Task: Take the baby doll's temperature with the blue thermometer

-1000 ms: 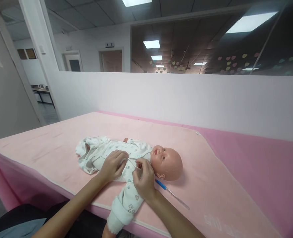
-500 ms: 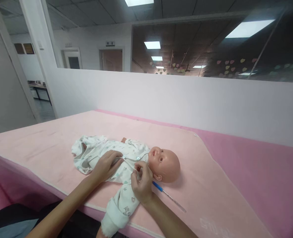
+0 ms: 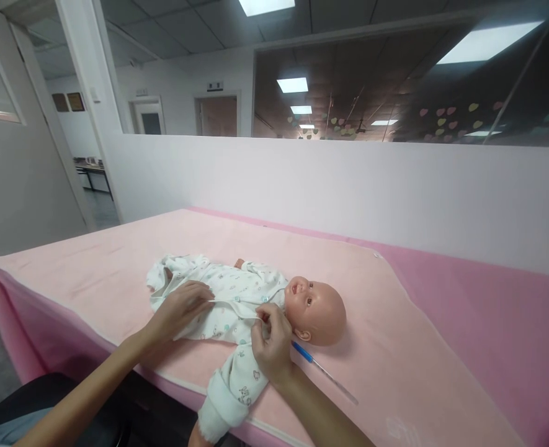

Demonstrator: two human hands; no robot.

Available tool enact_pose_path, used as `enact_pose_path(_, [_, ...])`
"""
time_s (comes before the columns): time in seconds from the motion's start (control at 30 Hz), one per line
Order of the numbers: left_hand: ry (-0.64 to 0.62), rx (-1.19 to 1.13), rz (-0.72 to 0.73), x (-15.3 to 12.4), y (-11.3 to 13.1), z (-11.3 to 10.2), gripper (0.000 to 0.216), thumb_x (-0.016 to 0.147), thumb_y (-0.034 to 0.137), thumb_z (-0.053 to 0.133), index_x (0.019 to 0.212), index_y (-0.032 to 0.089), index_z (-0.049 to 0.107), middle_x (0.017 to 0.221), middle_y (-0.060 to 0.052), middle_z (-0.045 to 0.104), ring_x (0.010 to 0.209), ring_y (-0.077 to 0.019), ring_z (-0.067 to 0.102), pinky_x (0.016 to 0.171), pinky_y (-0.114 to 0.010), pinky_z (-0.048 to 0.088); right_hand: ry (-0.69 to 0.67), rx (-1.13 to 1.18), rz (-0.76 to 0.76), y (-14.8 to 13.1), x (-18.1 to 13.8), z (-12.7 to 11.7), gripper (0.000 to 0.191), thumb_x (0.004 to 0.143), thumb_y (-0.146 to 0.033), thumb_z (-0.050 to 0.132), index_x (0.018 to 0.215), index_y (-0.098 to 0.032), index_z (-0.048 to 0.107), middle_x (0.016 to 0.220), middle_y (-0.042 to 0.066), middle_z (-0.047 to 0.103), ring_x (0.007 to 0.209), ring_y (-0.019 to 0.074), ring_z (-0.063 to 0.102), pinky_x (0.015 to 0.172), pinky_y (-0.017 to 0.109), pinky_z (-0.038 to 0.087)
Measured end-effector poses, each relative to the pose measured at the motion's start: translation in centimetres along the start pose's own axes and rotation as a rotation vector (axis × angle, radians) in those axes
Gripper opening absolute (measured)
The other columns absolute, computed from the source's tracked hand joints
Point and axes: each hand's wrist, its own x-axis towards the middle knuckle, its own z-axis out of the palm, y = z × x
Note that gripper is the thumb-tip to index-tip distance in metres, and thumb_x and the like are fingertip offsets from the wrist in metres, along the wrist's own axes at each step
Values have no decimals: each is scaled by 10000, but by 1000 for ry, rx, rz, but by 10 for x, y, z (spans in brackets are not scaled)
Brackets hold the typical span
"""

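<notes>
Here, a baby doll [image 3: 318, 313] is seen lying on its back at the lower centre of the frame, head toward the right, dressed in a white printed romper [image 3: 237, 292]. It is laid on a pale pink blanket [image 3: 92, 273] spread over a darker pink table [image 3: 488, 310].

The left hand [image 3: 181, 310] is laid flat on the romper over the doll's belly. Its fingers are stretched and only slightly bent, with nothing gripped and the fingertips set at the buttoned front seam. The right hand [image 3: 269, 344] is closed in a pinch, and a bit of the romper's front edge just below the doll's chin is held between thumb and forefinger.

One sleeve [image 3: 230, 388] is draped over the near table edge at the bottom of the frame. A thin blue-handled stick [image 3: 323, 371] is left on the blanket just right of the right wrist, near the doll's head. A white partition wall [image 3: 348, 186] is seen behind, across the middle of the frame.
</notes>
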Motion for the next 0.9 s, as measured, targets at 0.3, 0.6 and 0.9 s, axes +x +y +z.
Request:
enact_pose_path(0.3, [145,270,81,2,-7,-10,199,855,321,502,814,194,648,771,-34,673,736,-170,609,670,-270,455,-29,-4,-27,0,0,1,151,714,-86,389,747,-188,495,670,15,524,658,150,522,569,252,403])
enact_pose_path(0.6, [39,423,118,7,14,3,256,871,300,439,866,203,676,867,-56,700,776,-199,620,701,-313,458,-45,2,-31,0,0,1,164,719,-80,387,770,-189,500,683,18,531,661,151,521,572,254,407])
enact_pose_path(0.9, [34,458,-48,9,18,2,89,743,185,498,686,176,566,646,-33,603,628,-182,543,559,-276,387,-65,-40,-34,-1,0,1,172,712,-83,388,792,-185,500,686,19,529,653,151,516,567,256,411])
